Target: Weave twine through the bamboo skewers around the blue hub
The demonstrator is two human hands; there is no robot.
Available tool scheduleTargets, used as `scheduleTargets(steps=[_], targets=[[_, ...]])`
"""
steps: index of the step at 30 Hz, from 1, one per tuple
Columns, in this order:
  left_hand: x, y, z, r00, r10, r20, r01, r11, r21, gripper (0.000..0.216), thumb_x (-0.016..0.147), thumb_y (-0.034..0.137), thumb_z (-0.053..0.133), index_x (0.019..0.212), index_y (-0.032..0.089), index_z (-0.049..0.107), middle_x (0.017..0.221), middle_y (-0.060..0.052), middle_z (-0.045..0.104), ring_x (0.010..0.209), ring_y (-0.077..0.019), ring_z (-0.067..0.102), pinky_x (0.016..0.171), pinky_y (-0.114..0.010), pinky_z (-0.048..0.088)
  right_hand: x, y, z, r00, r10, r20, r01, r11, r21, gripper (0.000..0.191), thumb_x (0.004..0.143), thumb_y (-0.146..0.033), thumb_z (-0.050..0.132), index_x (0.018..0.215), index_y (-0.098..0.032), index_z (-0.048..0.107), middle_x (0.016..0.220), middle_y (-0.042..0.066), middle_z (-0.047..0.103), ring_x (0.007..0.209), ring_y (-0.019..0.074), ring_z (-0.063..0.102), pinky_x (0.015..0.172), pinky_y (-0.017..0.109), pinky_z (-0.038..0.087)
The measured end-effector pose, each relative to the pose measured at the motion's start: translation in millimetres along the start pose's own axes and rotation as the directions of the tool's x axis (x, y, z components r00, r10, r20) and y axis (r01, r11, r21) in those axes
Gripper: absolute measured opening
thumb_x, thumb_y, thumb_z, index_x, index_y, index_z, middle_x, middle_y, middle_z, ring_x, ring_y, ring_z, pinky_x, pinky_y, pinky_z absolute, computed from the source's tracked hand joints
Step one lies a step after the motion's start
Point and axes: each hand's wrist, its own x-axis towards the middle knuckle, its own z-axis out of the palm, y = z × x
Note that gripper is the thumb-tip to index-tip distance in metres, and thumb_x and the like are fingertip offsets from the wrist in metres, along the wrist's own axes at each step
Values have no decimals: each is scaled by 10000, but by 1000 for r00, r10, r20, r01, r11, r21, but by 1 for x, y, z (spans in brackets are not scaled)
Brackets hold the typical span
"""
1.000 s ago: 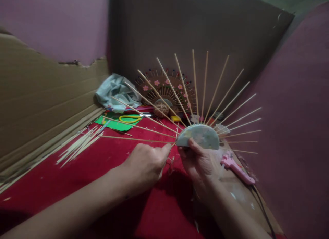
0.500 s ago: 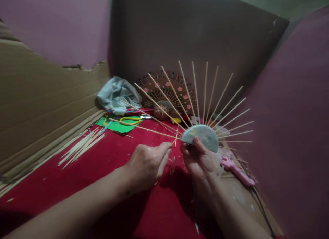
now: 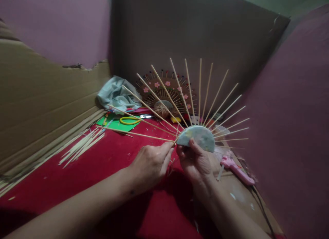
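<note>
My right hand point(image 3: 196, 163) grips a pale half-round disc point(image 3: 196, 138) from below, its thumb on the front face. Thin wooden sticks point(image 3: 200, 91) fan out from the disc's curved edge like rays. At the disc's left corner, my left hand point(image 3: 151, 162) is pinched on a short thin stick point(image 3: 176, 140), whose tip touches or nearly touches the corner; most of it is hidden by the fingers. The lowest long stick point(image 3: 133, 133) of the fan runs left just above that hand.
Loose sticks point(image 3: 82, 146) lie left on the red cloth point(image 3: 115, 184). Yellow-handled scissors point(image 3: 130, 121) rest on green sheet point(image 3: 115, 124). Behind stand a flowered fan-shaped piece point(image 3: 167, 85), a twine ball point(image 3: 161, 110) and pale cloth point(image 3: 118, 93). A pink glue gun point(image 3: 238, 170) lies right.
The disc with its fan of sticks has shifted slightly left and tipped a little. My left hand's short stick is now closer to the disc's left corner.
</note>
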Motion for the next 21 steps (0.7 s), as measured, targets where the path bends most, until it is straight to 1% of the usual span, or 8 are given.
scheduleTargets(steps=[2,7,11,14,16,18,19,21], targets=[[1,1,-1,999,-36,7,37,998,-50,272,880,181,356,1026,89,567,721,-66,673,566,-139,620,535,-247,471,0,0,1,1000,7,-5,-7,1000,3,198,502,-85,777,637,-161,653,587,-11,681,508,104,596,438,179,477],[5,6,-7,988,-126,87,137,982,-128,292,869,180,355,1000,87,598,585,-28,616,460,-114,542,468,-226,417,-2,-1,4,997,5,-71,-2,999,37,255,457,-51,779,651,-160,654,614,-11,691,534,110,607,469,193,498],[8,8,-13,980,-128,152,147,981,-126,285,863,192,358,959,105,611,516,3,566,405,-98,486,420,-210,374,-3,0,4,996,-29,-88,29,1000,-7,218,515,-47,743,659,-178,645,613,-28,682,538,106,603,473,195,505],[7,5,-10,987,-105,118,115,990,-87,296,871,209,350,980,105,606,550,-17,601,422,-107,513,420,-213,385,-2,1,4,995,-85,-48,83,996,-38,209,545,-61,735,677,-193,641,620,-35,677,544,104,599,486,201,508],[4,0,-4,995,-72,66,75,996,-48,302,879,221,349,1027,109,587,613,-37,638,472,-117,557,459,-222,424,0,0,4,996,-76,-54,74,996,-40,211,537,-63,743,670,-187,636,617,-34,673,557,104,601,504,207,510],[0,-6,0,999,-29,22,29,1000,-8,294,881,216,353,1058,124,569,680,-48,659,531,-121,589,512,-228,459,3,-3,5,996,-59,-65,57,998,-33,204,534,-73,750,665,-175,632,609,-30,669,553,101,592,483,198,490],[-2,-10,1,1000,-13,12,12,1000,19,285,878,203,357,1055,132,569,706,-51,662,560,-123,599,537,-230,470,5,-5,5,996,-60,-60,59,998,-23,200,536,-80,752,666,-173,631,603,-31,665,543,98,582,462,192,472],[-3,-19,-1,999,-17,36,13,994,107,264,860,171,373,1016,151,585,735,-52,662,611,-133,611,571,-238,480,7,-9,5,997,-72,-37,72,997,-2,200,549,-101,753,686,-179,629,610,-37,661,530,94,562,423,185,429]])
